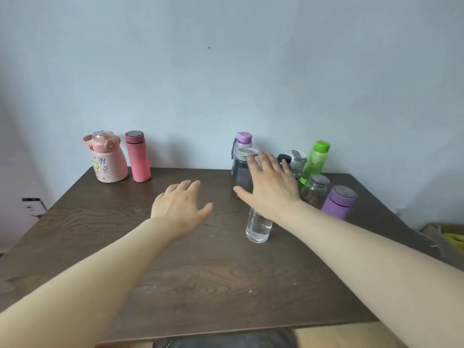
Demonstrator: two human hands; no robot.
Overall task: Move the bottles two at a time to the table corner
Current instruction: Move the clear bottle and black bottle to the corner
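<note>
A pink cartoon bottle [108, 160] and a red flask [138, 156] stand at the table's far left corner. At the far right stands a cluster: a lilac-capped bottle [243, 140], a dark grey bottle [241, 172], a green bottle [315, 160], a glass jar [315, 190], a purple flask [339, 202], and a clear bottle [258, 226] partly under my right wrist. My right hand [270, 185] hovers open in front of the grey bottle, holding nothing. My left hand [182, 205] is open above the table's middle, empty.
The dark wooden table [100, 234] meets a pale blue wall at the back. More small bottles, one black-capped [284, 158] and one clear [297, 160], sit behind my right hand. A box [447, 237] lies beyond the table's right edge.
</note>
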